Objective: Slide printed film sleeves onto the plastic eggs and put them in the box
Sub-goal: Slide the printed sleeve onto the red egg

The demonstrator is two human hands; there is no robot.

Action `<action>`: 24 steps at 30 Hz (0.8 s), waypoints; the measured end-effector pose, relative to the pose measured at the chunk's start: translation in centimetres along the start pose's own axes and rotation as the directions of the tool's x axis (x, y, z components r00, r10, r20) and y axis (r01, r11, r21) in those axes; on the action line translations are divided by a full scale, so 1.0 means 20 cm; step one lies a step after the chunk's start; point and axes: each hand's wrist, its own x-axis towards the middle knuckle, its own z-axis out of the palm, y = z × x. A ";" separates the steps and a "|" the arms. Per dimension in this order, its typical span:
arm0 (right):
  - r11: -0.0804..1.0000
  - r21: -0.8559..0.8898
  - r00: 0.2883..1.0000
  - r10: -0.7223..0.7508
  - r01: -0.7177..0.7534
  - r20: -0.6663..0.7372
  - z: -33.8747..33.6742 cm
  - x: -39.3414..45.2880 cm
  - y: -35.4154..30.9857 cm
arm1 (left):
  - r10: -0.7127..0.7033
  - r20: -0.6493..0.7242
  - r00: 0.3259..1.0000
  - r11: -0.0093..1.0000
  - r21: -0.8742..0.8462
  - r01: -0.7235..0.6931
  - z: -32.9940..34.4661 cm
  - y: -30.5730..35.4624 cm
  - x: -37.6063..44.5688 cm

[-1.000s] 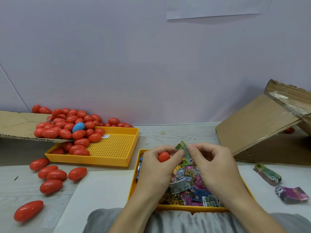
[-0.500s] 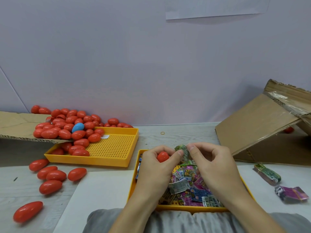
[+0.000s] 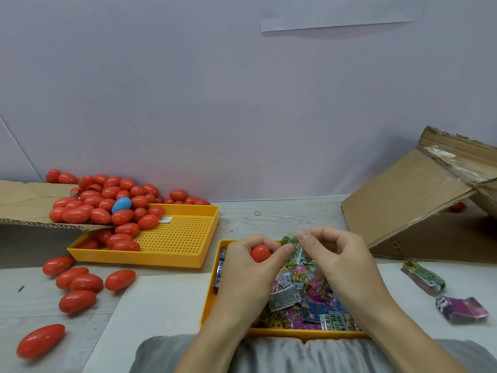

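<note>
**Red egg and green sleeve: where this could slip**

The red plastic egg (image 3: 260,253) sits in my left hand (image 3: 248,267), fingers curled round it, above the far edge of the near yellow tray (image 3: 208,305) that carries the loose printed sleeves (image 3: 309,300). My left thumb and my right hand (image 3: 333,254) together pinch one green printed film sleeve (image 3: 294,244), just beside the egg's tip. I think the sleeve is not open yet, though my fingers hide its mouth, so I cannot be sure.

The risk I see is the film staying flat: if I push the egg at a closed mouth, the sleeve will crumple or split along its seam. The egg is smooth and only partly wrapped by my fingers; pressing too hard could squirt it out, onto the bench or among the loose red eggs (image 3: 78,281) by the left edge. The cardboard box (image 3: 403,200) lies well apart at the right, tilted, so a sleeved egg tossed carelessly could bounce off its flap.
</note>
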 end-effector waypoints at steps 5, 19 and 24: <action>1.000 -0.003 1.000 0.010 -0.010 -0.026 0.00 0.01 0.01 | 0.018 0.022 1.000 1.000 0.019 -0.019 0.00 0.00 0.00; 0.986 0.124 0.967 0.083 -0.115 0.239 -0.01 0.02 0.03 | 0.085 -0.125 0.989 0.989 0.128 -0.068 0.01 0.00 -0.01; 0.999 0.019 0.982 0.032 -0.036 0.188 0.00 0.01 0.04 | 0.090 -0.078 0.993 0.993 0.089 -0.083 0.02 0.02 -0.02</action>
